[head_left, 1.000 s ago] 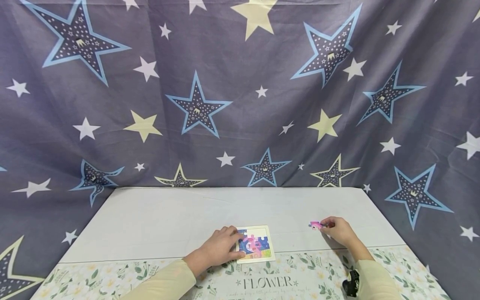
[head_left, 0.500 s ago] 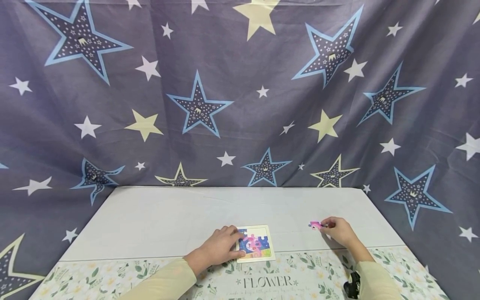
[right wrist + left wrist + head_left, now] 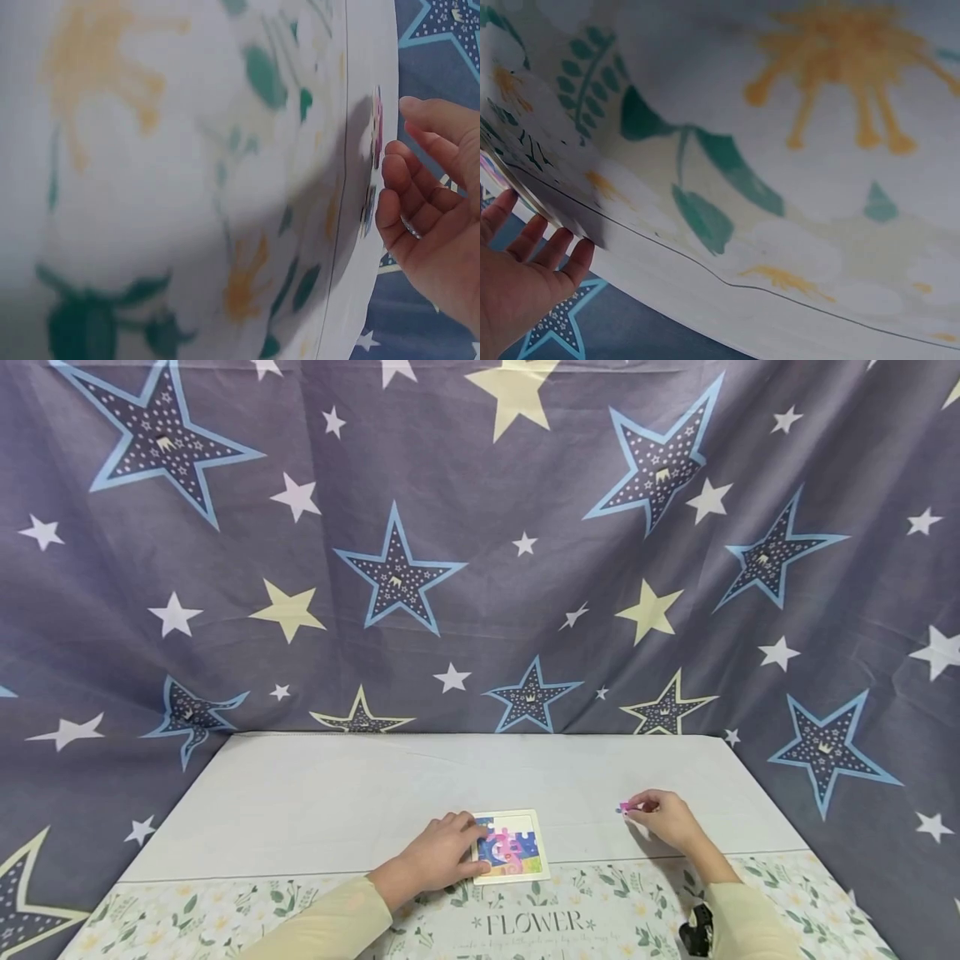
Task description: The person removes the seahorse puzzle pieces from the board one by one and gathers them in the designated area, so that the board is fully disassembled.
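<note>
Just past the near edge of the lettered tabletop (image 3: 225, 914), the left hand (image 3: 437, 857) rests across the left rim of the puzzle tray (image 3: 517, 878), its fingers spread; a light, even press there should stop any skidding. A little farther, off to the right, the right hand (image 3: 666, 820) bends over the pink puzzle piece (image 3: 624, 807), fingers apart; whether they touch it I can't tell. I'd pinch it by opposite edges, leaving the second piece (image 3: 367, 211) undisturbed
</note>
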{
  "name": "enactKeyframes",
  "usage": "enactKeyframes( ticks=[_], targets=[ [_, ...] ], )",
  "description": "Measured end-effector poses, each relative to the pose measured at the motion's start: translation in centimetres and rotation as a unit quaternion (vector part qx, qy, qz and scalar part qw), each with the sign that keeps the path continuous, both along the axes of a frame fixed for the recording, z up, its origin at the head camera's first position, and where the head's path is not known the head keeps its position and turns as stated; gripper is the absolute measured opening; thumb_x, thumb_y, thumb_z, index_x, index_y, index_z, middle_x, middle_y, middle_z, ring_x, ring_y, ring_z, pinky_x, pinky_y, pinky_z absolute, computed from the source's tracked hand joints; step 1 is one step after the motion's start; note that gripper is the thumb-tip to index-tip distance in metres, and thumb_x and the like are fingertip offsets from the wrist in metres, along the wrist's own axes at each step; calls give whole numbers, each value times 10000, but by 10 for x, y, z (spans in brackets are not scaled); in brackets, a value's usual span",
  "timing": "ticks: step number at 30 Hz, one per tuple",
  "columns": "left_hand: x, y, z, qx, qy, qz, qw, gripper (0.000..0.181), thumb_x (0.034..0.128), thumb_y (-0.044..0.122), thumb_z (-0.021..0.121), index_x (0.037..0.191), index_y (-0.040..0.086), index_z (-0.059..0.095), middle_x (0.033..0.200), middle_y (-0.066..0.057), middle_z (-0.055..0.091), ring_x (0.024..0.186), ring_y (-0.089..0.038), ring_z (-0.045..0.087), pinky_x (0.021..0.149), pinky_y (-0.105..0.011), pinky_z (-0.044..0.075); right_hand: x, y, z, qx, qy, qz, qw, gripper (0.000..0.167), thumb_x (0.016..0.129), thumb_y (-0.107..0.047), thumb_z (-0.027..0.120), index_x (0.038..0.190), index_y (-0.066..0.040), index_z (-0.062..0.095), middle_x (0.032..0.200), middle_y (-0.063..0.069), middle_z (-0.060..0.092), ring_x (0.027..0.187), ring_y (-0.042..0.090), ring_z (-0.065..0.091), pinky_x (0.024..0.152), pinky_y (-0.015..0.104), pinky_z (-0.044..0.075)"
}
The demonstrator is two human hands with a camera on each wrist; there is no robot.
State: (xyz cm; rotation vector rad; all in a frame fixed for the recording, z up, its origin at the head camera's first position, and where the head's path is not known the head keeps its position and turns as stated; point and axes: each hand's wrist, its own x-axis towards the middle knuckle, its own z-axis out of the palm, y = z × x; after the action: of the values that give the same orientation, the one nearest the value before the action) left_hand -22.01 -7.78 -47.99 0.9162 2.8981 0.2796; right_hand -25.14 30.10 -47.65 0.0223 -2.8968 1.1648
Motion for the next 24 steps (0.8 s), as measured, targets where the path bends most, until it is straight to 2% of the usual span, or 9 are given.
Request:
enactKeyframes(
  ticks=[8, 14, 24],
  targets=[
    [3, 1, -2, -68, -26, -11, 10000, 608, 894, 625, 438, 1329, 207, 510, 1255, -4, 502, 1143, -172, 493, 967, -410, 421, 0, -18, 3, 145, 183, 159, 9996, 197, 842, -132, 679, 989, -1, 669, 823, 63, 617, 707, 134, 505, 562, 243, 434],
    [5, -1, -5, 15, 22, -20, 10000, 596, 889, 627, 447, 1314, 216, 523, 1251, 2, 507, 1141, -167, 494, 961, -401, 422, 0, -34, 5, 85, 174, 262, 9995, 197, 845, -133, 678, 1002, -14, 670, 813, 60, 593, 664, 138, 488, 536, 251, 420],
    [9, -6, -3, -93, -31, -52, 9999, 588, 893, 619, 445, 1322, 223, 512, 1258, 9, 489, 1137, -156, 489, 964, -392, 422, -3, -57, 2, 147, 278, 575, 9978, 169, 835, -125, 685, 977, -33, 680, 784, 35, 601, 637, 127, 489, 535, 236, 406]
  ],
)
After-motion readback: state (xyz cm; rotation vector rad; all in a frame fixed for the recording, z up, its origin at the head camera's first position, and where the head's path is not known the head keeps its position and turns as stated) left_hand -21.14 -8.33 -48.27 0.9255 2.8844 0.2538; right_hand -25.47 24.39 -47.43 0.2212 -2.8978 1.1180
